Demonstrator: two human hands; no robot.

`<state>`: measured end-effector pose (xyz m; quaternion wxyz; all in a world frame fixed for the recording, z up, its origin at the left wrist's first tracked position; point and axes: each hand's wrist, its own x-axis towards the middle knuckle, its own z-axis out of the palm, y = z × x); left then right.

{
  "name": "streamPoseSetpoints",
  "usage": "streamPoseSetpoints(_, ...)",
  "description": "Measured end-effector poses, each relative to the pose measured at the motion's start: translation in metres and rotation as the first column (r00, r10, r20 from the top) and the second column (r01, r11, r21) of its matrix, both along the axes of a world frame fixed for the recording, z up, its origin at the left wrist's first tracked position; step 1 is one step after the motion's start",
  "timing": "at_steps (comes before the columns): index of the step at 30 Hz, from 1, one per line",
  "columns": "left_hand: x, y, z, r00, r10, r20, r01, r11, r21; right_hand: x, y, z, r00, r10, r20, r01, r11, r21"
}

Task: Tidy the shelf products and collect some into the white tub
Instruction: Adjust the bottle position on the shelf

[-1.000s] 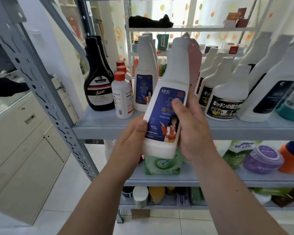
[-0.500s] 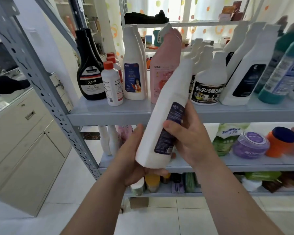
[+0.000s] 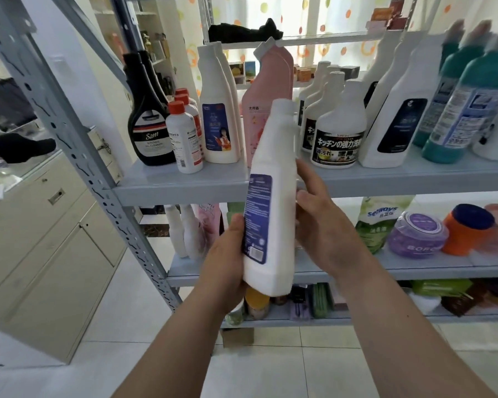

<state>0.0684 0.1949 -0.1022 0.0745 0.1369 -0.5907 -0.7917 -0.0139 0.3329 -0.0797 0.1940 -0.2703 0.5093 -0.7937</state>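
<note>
Bottle in hand: I see a white bottle point(image 3: 273, 196) held upright with a slight tilt, in the air in front of the shelf's upper board point(image 3: 184, 188). It touches no board, and its dark back label faces me.
Left hand: the left hand point(image 3: 227, 259) grips the bottle's lower part, fingers wrapped under the base and thumb on the label edge.
Right hand: the right hand point(image 3: 328, 231) lies against the bottle's right side. I cannot tell whether its fingers curl behind the bottle or only steady it.
Upper board: from the left front corner stand a black bottle point(image 3: 150, 124), small red-capped bottles point(image 3: 184, 139), matching white bottles point(image 3: 217, 110), a pink bottle point(image 3: 266, 90), black-labelled spray refills point(image 3: 339, 130) and teal bottles point(image 3: 457, 110) toward the right end. They stand in fairly neat rows.
Lower board: a green pouch point(image 3: 380, 222), a purple jar point(image 3: 414, 234) and an orange jar point(image 3: 466, 231) sit along its right half.
White tub: not in view, so I cannot say what it holds.
Progress: I judge this early to mid-task. One product is off the shelf and in hand but not placed anywhere.
Left to do: decide whether this bottle joins its matching pair or goes into the tub, then work through the rest.
</note>
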Motion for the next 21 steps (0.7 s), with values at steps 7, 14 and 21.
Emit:
streamPoseSetpoints(7,0.001,0.012,0.000,0.969,-0.242,-0.040,0.244,0.939,0.243,0.004,0.004,-0.017,0.996,0.031,0.087,-0.025,0.998,-0.064)
streamPoseSetpoints(14,0.007,0.000,0.001,0.981,-0.194,0.015,0.194,0.974,-0.119,0.007,0.024,-0.016,0.946,-0.293,-0.139,0.318,0.923,0.217)
streamPoseSetpoints(21,-0.001,0.023,-0.012,0.999,0.011,0.051,-0.014,0.999,0.052,0.011,0.031,-0.010,0.972,-0.187,-0.139,0.203,0.973,0.111)
